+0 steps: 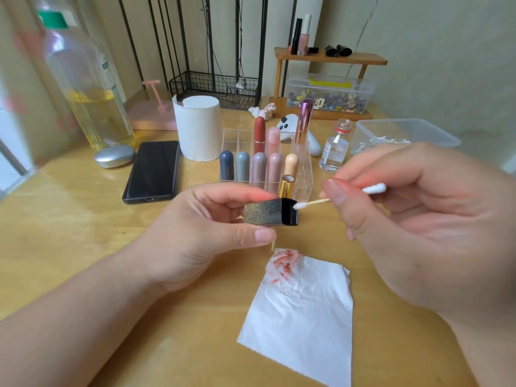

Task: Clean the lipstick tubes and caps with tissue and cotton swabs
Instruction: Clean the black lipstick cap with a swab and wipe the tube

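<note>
My left hand [201, 233] pinches a square black cap with gold glitter [269, 212], lying sideways with its open end to the right. My right hand [413, 224] holds a cotton swab [312, 203]; its white tip touches the cap's open rim. Behind the cap stands an uncapped gold lipstick tube [287, 187]. A white tissue [301, 311] smeared with red lipstick at its top corner lies on the wooden table [83, 233] below my hands. A clear organizer [303, 174] holds several capped lipsticks in blue, grey, mauve, pink, peach and red.
A toilet paper roll [198, 127], a black phone [153, 170] and a large bottle of yellow liquid [92, 88] stand at the left. A small glass bottle [335, 146] and a clear box of cotton swabs [402, 135] sit at the right. A wooden shelf [329, 58] is behind.
</note>
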### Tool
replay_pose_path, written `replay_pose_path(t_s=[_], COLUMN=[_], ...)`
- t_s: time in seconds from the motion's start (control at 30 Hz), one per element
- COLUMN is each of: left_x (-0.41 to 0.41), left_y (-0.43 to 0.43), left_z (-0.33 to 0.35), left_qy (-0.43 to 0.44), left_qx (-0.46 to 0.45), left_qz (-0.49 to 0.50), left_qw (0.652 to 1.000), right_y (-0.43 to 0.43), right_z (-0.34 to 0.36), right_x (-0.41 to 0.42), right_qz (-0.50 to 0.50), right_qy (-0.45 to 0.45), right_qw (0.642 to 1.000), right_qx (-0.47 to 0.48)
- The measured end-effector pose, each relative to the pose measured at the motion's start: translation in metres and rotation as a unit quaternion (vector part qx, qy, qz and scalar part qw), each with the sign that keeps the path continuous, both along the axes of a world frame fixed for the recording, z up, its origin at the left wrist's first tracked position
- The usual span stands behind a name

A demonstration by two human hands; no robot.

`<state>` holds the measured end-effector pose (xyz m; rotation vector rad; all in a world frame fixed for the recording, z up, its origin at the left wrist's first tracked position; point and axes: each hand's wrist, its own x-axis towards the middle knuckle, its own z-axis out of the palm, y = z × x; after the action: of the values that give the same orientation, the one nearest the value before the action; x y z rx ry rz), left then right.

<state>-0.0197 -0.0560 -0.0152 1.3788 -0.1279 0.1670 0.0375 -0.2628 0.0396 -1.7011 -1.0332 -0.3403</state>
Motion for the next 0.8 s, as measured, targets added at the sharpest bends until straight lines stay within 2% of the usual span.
replay_pose_path(t_s=[0.07, 0.13, 0.53, 0.8], left_x=[0.000, 0.000, 0.002, 0.003], left_y=[-0.001, -0.001, 0.001, 0.000], left_z=[0.001, 0.001, -0.002, -0.003], left_qy=[-0.002, -0.003, 0.002, 0.000], left_qx=[-0.005, -0.012, 0.009, 0.015], left_qz=[-0.008, -0.014, -0.019, -0.030], left_qw=[1.000, 1.000, 1.000, 0.999], right_y=[-0.004, -0.005, -0.004, -0.005], right_z=[-0.012, -0.013, -0.016, -0.014], right_x=[0.001, 0.006, 0.013, 0.010], right_qz=[-0.019, -0.004, -0.009, 0.003], right_qy=[-0.054, -0.053, -0.080, -0.060], right_qw=[0.997, 0.997, 0.997, 0.997], right_qx=[0.043, 0.050, -0.012, -0.049])
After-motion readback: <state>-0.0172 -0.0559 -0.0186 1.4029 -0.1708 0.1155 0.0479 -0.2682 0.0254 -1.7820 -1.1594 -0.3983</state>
